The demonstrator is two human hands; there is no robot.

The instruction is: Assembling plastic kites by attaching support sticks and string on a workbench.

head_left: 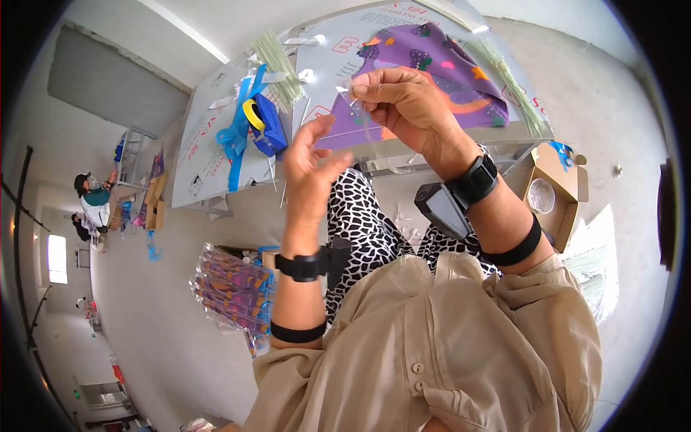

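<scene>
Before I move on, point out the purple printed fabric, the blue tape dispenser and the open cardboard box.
Purple printed fabric (462,63), head view: right-hand part of its printed face.
Blue tape dispenser (270,133), head view: middle of its blue body.
Open cardboard box (567,189), head view: bare brown inside.

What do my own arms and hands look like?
Your left hand and right hand wear no gloves. Each wrist carries a black wristband with a dark boxy unit; the right unit has a grey face. A plain black band circles each forearm near the edge of the tan sleeves.
</scene>
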